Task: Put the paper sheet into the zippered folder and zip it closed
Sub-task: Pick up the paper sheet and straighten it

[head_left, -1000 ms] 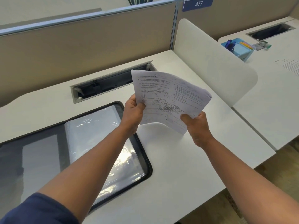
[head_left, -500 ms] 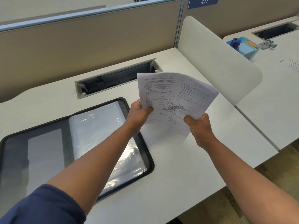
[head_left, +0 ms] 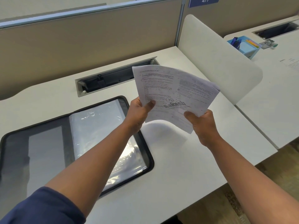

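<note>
I hold a printed paper sheet in the air above the white desk, to the right of the folder. My left hand pinches its lower left edge and my right hand grips its lower right corner. The sheet curves and its lower part bends under. The black zippered folder lies open flat on the desk at the left, with clear plastic sleeves on its right half and a dark pocket on its left half. My left forearm crosses over the folder.
A cable slot is recessed in the desk behind the folder. A beige partition stands at the back, and a white divider panel rises at the right. The neighbouring desk holds a blue tray and a printed page.
Both hands still hold the sheet; hands and sheet have shifted slightly right and down in view as the camera moved. The folder has not moved.
</note>
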A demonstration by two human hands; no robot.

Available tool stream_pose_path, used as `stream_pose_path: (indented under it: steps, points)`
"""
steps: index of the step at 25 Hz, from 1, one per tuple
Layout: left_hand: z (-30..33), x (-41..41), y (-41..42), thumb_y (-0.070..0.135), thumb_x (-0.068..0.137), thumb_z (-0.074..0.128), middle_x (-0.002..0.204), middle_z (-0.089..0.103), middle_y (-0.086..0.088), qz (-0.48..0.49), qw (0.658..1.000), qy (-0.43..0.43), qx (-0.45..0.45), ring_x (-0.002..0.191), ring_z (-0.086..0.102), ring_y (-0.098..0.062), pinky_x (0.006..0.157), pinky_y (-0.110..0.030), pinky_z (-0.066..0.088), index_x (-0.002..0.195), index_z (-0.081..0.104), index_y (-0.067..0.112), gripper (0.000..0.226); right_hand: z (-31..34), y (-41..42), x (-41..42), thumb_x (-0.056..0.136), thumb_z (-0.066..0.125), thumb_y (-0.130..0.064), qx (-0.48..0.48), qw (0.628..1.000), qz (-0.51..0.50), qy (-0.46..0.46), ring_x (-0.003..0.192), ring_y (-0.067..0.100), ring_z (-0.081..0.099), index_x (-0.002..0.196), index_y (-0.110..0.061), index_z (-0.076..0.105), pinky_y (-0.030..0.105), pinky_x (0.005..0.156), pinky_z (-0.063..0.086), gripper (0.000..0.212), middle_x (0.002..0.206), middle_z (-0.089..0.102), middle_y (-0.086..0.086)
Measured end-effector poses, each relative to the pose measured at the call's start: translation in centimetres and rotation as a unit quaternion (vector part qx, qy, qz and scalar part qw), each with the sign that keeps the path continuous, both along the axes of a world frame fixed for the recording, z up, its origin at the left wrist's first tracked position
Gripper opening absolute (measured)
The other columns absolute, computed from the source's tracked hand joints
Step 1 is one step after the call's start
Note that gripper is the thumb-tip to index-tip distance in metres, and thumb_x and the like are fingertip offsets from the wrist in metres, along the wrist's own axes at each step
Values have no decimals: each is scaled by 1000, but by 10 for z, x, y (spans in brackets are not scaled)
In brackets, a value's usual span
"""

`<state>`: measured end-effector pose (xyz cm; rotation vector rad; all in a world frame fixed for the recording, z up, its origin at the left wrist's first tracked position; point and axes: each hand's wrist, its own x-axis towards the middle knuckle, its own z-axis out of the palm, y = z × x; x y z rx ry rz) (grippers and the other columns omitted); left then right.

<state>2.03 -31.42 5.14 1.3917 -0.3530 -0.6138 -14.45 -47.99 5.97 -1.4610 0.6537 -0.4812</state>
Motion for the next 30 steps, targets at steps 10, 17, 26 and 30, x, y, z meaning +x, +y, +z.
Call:
stream_pose_path:
  steps: [10,17,26,30]
  points:
    - [-4,0,10,-5,94,60,122,73,-10,131,923,311,-184,117,66,-32,93,-60,55,131,60,19,44,-18,13,-9,81,80,-13,172,982,76,-25,112,20,69,117,-20,68,38,94,48,39,120,76,4]
    - [-2,-19,10,-6,94,62,125,71,-12,95,910,330,-232,117,67,-35,99,-69,47,126,63,25,45,-11,31,8,97,59,1,264,954,8,-139,116,27,69,123,-18,66,39,87,60,33,125,73,7]
    - [26,22,45,3,85,76,156,39,-10,254,960,106,47,137,46,-34,107,-56,46,154,23,31,91,-2,-14,-7,95,61,6,55,995,-65,-57,84,13,72,95,-18,73,33,74,57,27,91,79,-7]
    - [41,47,45,6,85,79,153,46,-7,138,966,-52,214,139,44,-33,108,-61,40,155,29,27,89,-10,-17,-16,96,60,5,6,997,-62,-36,80,8,68,94,-21,74,22,66,51,30,88,78,-10]
